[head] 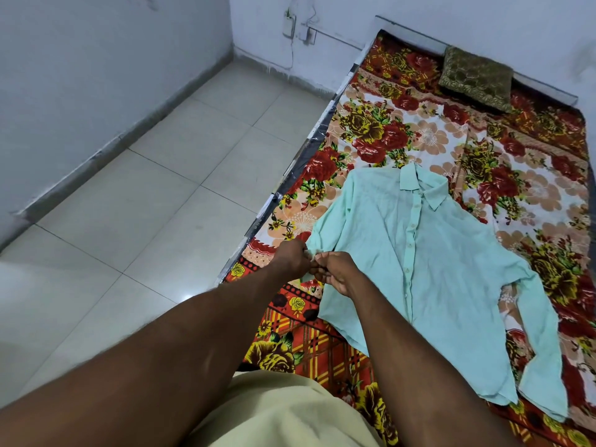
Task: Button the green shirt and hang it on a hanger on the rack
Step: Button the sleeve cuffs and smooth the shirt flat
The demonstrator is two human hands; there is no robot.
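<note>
A pale green shirt [416, 253] lies flat, front up, on the floral bedspread [403, 130], its collar pointing to the far end and its button row closed down the middle. One sleeve stretches to the right and down. The other sleeve's cuff is at the bed's left edge, where both hands meet. My left hand [292, 258] pinches the cuff from the left. My right hand [335, 272] pinches the same cuff from the right, fingers curled. No hanger or rack is in view.
The bed runs along the right wall, with a dark green patterned cushion [475, 77] at its far end. Light floor tiles [154, 195] fill the left side up to the walls. A wall socket [288, 25] with a hanging wire sits in the far corner.
</note>
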